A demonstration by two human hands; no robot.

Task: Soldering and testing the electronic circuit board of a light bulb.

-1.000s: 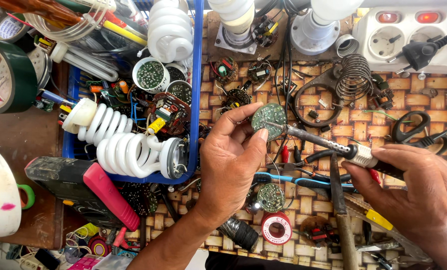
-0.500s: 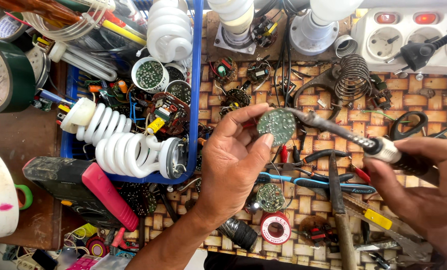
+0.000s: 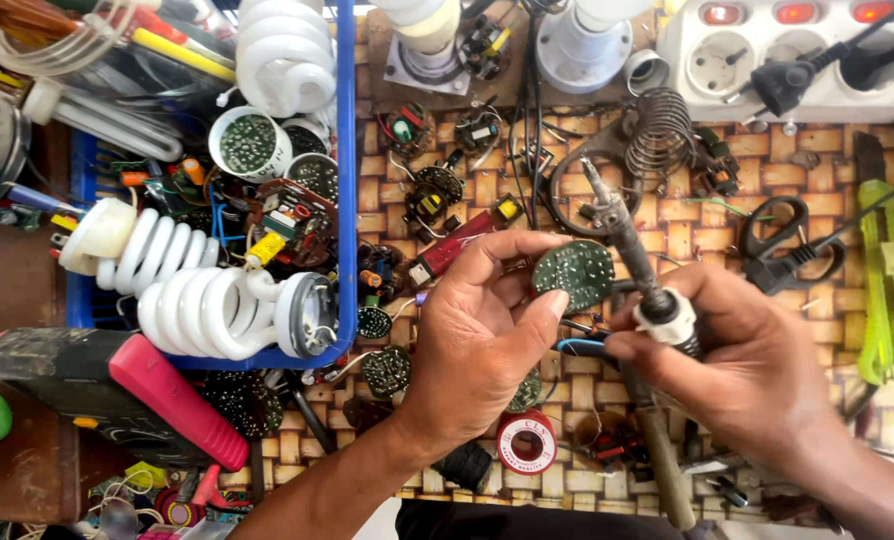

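Observation:
My left hand (image 3: 482, 335) pinches a small round green circuit board (image 3: 575, 274) between thumb and fingers, over a woven mat. My right hand (image 3: 742, 355) grips a soldering iron (image 3: 627, 235) by its white collar; the metal tip points up and away, just left of a coiled wire iron stand (image 3: 662, 130). The iron's shaft passes right beside the board's right edge. A spool of solder wire (image 3: 527, 442) lies on the mat below my left hand.
A blue crate (image 3: 345, 180) at left holds white spiral lamp tubes (image 3: 202, 300) and loose circuit boards. A white power strip (image 3: 767, 50) sits at top right. Black scissors (image 3: 782, 245), a green utility knife (image 3: 882, 290) and a red-black tool (image 3: 117, 395) lie about.
My right hand swung the soldering iron from lying across toward the right to standing nearly upright beside the board. Both hands moved closer together; the left hand still holds the board.

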